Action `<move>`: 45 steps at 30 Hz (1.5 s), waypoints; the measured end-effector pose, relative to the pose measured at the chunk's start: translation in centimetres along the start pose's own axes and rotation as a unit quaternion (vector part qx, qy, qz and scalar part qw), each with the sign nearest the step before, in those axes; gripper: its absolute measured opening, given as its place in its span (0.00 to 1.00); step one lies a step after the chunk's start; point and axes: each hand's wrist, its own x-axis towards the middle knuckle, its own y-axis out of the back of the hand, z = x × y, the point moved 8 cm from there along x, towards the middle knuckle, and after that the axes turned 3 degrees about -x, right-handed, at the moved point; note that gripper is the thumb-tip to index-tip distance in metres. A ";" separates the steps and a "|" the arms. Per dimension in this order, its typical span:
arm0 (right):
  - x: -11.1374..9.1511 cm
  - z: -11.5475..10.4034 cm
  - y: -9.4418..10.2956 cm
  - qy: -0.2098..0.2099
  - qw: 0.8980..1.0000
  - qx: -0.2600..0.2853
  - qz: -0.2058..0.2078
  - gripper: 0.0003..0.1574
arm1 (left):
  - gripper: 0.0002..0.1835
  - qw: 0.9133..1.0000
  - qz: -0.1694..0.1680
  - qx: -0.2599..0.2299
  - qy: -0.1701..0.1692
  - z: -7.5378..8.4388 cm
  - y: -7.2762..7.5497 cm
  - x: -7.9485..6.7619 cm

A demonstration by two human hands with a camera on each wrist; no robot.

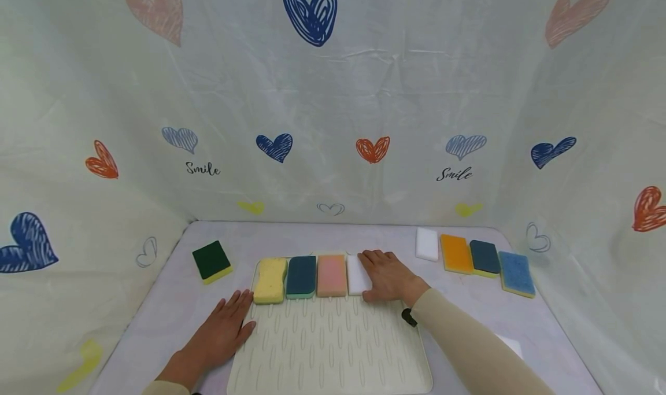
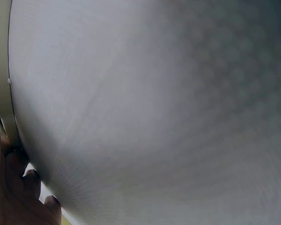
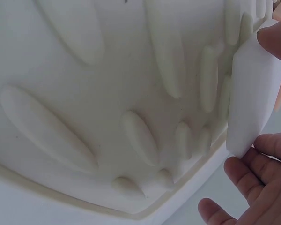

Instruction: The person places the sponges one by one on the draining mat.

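On the cream ribbed tray (image 1: 328,354), a row of sponges runs along the far edge: a yellow wavy-sided sponge (image 1: 270,280), a dark blue-green sponge (image 1: 301,277), a pink sponge (image 1: 332,275) and a white sponge (image 1: 356,278) at the right end. My right hand (image 1: 389,276) holds the white sponge; in the right wrist view the thumb lies at one end of the white block (image 3: 254,93) and fingertips at the other. Beside the tray's left edge, my left hand (image 1: 221,328) rests flat with straight fingers. A grey blurred surface fills most of the left wrist view.
A dark green sponge with yellow base (image 1: 212,261) lies left of the tray. At the back right are a white block (image 1: 426,244), an orange sponge (image 1: 457,254), a dark blue sponge (image 1: 484,257) and a blue sponge (image 1: 517,272). Another white piece (image 1: 511,345) shows past my right sleeve.
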 end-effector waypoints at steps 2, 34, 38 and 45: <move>0.0 0.0 -0.1 -0.002 1.000 -0.001 -0.003 0.58 | 0.40 1.000 0.001 0.000 0.000 0.0 0.0 0.0; -1.1 1.2 1.6 -0.032 0.998 0.056 0.013 0.60 | 0.41 1.000 0.003 0.001 0.010 -0.8 -0.5 0.2; -1.8 2.4 2.1 -0.030 0.998 0.038 0.049 0.58 | 0.42 1.000 0.002 -0.002 0.008 -0.6 -0.5 0.1; -3.5 6.5 2.6 -0.063 0.994 -0.015 0.084 0.56 | 0.41 1.000 -0.004 -0.013 0.012 -0.3 -0.2 0.0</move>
